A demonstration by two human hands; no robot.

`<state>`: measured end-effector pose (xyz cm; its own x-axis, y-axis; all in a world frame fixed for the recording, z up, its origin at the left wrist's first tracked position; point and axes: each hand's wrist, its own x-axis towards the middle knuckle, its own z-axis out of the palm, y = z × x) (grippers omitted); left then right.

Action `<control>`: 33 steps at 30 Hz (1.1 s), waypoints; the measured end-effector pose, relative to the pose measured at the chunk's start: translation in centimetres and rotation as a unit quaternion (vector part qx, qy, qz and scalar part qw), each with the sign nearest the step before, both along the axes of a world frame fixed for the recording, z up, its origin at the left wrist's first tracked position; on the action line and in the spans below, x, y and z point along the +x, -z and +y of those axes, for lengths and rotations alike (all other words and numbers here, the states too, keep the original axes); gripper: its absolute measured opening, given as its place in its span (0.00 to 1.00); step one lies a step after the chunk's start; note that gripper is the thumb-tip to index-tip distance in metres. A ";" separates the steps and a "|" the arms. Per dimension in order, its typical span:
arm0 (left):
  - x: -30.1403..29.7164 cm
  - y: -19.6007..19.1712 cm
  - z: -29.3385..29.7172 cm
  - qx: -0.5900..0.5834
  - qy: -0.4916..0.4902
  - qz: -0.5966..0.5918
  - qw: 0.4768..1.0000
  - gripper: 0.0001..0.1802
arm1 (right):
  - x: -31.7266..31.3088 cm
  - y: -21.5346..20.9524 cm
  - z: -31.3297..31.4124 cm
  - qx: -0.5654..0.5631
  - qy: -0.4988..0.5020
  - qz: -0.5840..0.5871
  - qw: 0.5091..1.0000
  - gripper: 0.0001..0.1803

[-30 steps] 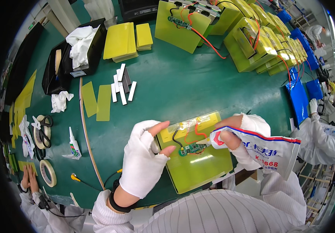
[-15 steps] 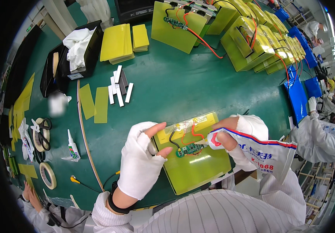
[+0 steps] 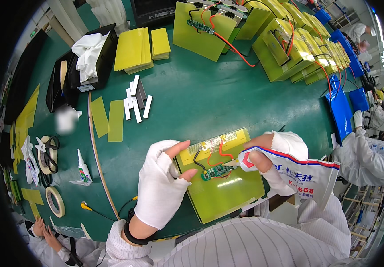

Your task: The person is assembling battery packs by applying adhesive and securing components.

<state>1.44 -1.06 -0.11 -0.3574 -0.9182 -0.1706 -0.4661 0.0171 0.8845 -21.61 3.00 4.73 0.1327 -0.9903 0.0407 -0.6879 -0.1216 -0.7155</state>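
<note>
A yellow-green flat battery pack (image 3: pixel 227 191) lies on the green table at its near edge. On its top sits a small green circuit board (image 3: pixel 217 171) with a red and a black wire. My left hand (image 3: pixel 160 187), in a white fingerless glove, rests on the pack's left side, thumb and forefinger beside the board. My right hand (image 3: pixel 274 149), gloved the same way, grips a white squeeze tube of adhesive (image 3: pixel 294 171) with red and blue print. The tube's nozzle touches the right end of the board.
Several more yellow-green packs (image 3: pixel 285 49) with red wires line the far right. White strips (image 3: pixel 136 104), yellow sheets (image 3: pixel 132 49), tape rolls (image 3: pixel 54 200), scissors (image 3: pixel 45 144) and a small glue bottle (image 3: pixel 83 167) lie at the left. A person in white (image 3: pixel 370 155) works at the right.
Both hands stay on the pack. The tube's nozzle has shifted slightly left along the circuit board, and my left thumb and forefinger have closed in a little toward the board.
</note>
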 end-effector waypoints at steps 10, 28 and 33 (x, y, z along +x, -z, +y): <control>0.1 0.4 -0.1 -0.063 0.018 -0.006 0.998 0.30 | -0.4 0.2 0.0 -0.040 -0.009 -0.017 0.999 0.12; 0.1 0.5 -0.1 -0.054 0.012 0.001 0.998 0.30 | -0.3 0.1 0.0 -0.008 0.003 -0.024 1.000 0.12; 0.1 0.5 -0.1 -0.049 0.012 0.004 0.999 0.30 | -0.3 0.1 0.0 -0.021 0.002 -0.017 1.000 0.12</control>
